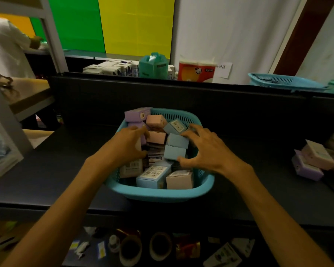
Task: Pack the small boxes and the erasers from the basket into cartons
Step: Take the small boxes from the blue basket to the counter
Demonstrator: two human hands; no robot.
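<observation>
A teal basket [158,191] stands on the dark table, filled with several small purple, pink and blue boxes. Both of my hands are inside it. My left hand [127,145] is at the basket's left side, its fingers curled round a purple box [143,138] that it mostly hides. My right hand [204,149] spans two stacked blue boxes [175,147], with the index finger on the upper one and the thumb against the lower one. A pink box [155,121] and a purple box [137,113] lie at the basket's far end.
A small stack of pink and purple boxes [312,162] sits at the table's right edge. Behind a black partition [162,93] is a second teal basket [283,81]. Tape rolls [160,245] lie on a lower shelf. A person in white [6,49] stands at far left.
</observation>
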